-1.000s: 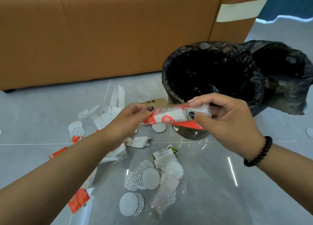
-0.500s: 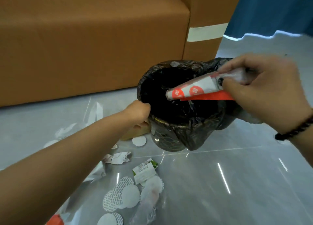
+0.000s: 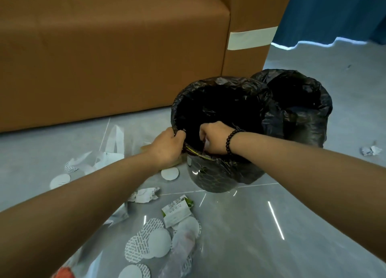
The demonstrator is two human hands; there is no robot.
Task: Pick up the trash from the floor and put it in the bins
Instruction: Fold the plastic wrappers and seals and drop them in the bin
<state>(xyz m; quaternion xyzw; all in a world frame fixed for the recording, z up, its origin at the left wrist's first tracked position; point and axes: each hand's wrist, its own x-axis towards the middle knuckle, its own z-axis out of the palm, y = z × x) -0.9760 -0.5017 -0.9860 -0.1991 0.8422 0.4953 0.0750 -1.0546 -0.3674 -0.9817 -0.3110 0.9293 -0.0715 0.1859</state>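
Two bins lined with black bags stand on the grey floor, the near bin (image 3: pixel 211 179) in front of the far bin (image 3: pixel 300 110). My left hand (image 3: pixel 167 147) pinches the near bin's rim and liner on its left side. My right hand (image 3: pixel 214 139), with a black bead bracelet, reaches down inside the near bin, fingers closed around the red-and-white wrapper (image 3: pixel 205 143), of which only a sliver shows. Trash lies on the floor to the lower left: round white seals (image 3: pixel 153 243), a printed label (image 3: pixel 177 212), crumpled paper (image 3: pixel 146 195).
A brown sofa (image 3: pixel 104 58) fills the back. A white plastic bag (image 3: pixel 112 150) lies left of the bins, a red scrap (image 3: pixel 66 272) at the bottom edge. Another crumpled paper (image 3: pixel 369 150) sits far right. A blue curtain (image 3: pixel 334 12) hangs at the back right.
My left hand let go of the wrapper and took hold of the bin's rim. My right hand carried the wrapper over the bin and down into it.
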